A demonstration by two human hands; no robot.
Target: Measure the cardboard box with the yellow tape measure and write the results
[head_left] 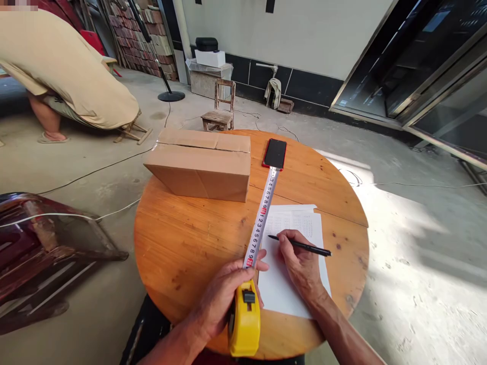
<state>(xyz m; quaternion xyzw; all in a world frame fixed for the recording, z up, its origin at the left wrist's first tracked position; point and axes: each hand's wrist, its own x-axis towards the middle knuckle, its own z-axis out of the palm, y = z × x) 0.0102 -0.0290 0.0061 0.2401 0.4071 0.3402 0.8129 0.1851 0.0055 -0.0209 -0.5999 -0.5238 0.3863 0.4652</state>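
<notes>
My left hand (220, 296) is closed around a yellow tape measure (245, 319) at the near edge of a round wooden table (182, 243). Its white blade (262, 213) runs out across the table toward a black phone in a red case (274, 153). My right hand (300, 261) grips a black pen (304, 247), the tip resting on a white sheet of paper (289, 284) with a printed grid at its top. A closed cardboard box (200, 165) lies on the far left of the table.
A person in a beige shirt (64, 71) bends over at the upper left. A small wooden chair (218, 109) stands behind the table. A dark red chair (41, 248) sits at the left. Cables cross the concrete floor (399, 243). Glass doors (426, 66) are at the right.
</notes>
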